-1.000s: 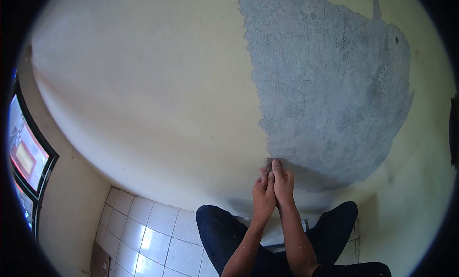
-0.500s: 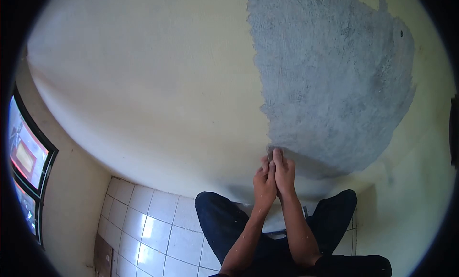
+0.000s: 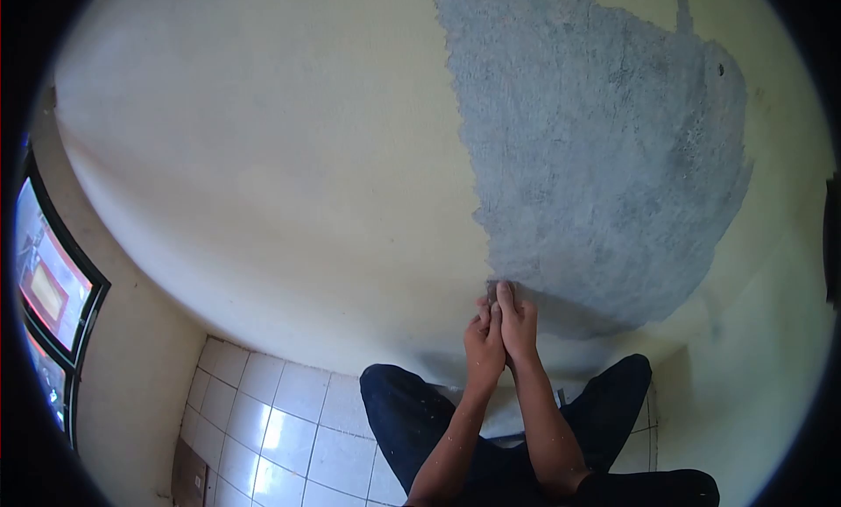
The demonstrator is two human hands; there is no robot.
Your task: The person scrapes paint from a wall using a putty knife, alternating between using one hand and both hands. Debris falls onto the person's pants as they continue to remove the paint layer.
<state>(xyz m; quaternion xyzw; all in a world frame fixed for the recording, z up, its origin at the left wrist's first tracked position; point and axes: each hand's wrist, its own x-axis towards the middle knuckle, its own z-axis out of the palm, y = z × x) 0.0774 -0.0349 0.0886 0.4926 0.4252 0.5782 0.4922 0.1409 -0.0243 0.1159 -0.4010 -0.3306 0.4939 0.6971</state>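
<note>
Both hands have slid a little down the wall since half a second ago, and the small tool between them now shows again as it did a second ago — a dark grey sliver at the fingertips. The left hand (image 3: 484, 345) and the right hand (image 3: 519, 330) are pressed side by side, fingers pointing up, both closed around a small scraper (image 3: 492, 289) whose top edge peeks out above the fingertips. What kind of blade it is cannot be told, since almost all of it is hidden by the fingers.

That edge lies against the wall right at the lower left border of the bare grey patch (image 3: 604, 157), where rough grey plaster meets the cream paint (image 3: 263, 157). The patch spreads up and to the right from the hands, with a ragged outline. Below its lower edge the paint looks smudged grey.

Both forearms rise from the bottom of the view, flecked with pale specks, between two knees in dark trousers (image 3: 412, 419) — the person sits or crouches close to the wall. White glossy floor tiles (image 3: 280, 419) lie to the left of the legs. At the far left edge a dark-framed window (image 3: 53, 288) shows bright colours outside.
</note>
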